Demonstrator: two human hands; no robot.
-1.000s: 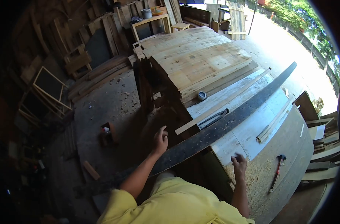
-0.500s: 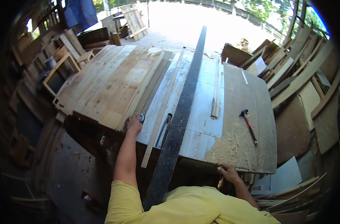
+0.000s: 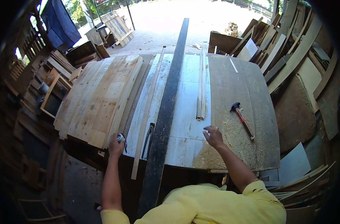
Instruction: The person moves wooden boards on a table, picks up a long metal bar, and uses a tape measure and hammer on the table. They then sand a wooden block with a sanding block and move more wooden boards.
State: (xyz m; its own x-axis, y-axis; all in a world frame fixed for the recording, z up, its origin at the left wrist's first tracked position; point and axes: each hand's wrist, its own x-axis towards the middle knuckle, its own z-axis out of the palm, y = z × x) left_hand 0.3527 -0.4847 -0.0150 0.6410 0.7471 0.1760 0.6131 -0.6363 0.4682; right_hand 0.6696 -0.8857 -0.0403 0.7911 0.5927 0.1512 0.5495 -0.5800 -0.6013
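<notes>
the hands are apart. left hand [image 3: 115, 146]: fingers closed about a tape measure [image 3: 120, 137], at the near edge of the surface [image 3: 224, 80], just beside the plank panel [image 3: 99, 100]. right hand [image 3: 214, 136]: fingers loosely parted, no held item made out; contact below cannot be told. between the hands: dark plank [image 3: 169, 108], thin wooden strip [image 3: 148, 106], pincers [image 3: 149, 139]. right of the right hand: claw hammer [image 3: 243, 121]. step in hand, as judged: gripping the tape measure; moving it calls for clearance from the panel's edge.
</notes>
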